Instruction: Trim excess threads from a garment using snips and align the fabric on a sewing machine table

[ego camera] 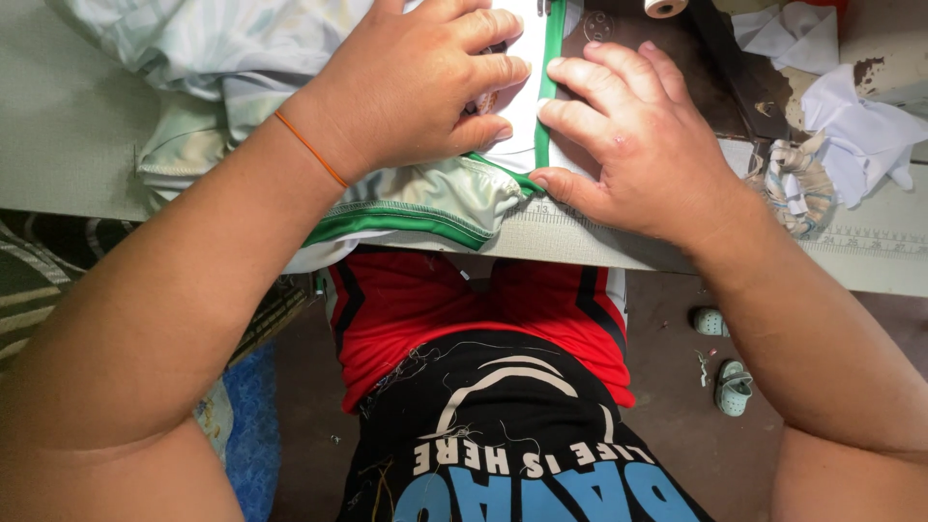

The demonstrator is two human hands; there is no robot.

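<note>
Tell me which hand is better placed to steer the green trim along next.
Probably the right hand: its fingertips lie flat right against the green trim of the white fabric. The left hand rests to the trim's left, curled on the bunched garment, holding it down.

The only marked strip in view is a measuring tape label (677, 232) stuck flat along the near edge of the sewing table (68, 126); it is a long, narrow, pale band with small dark marks, running from below the green-trimmed cloth toward the table's right end. Part of it is hidden under a hand. No packages, signs or screens are visible.
</note>
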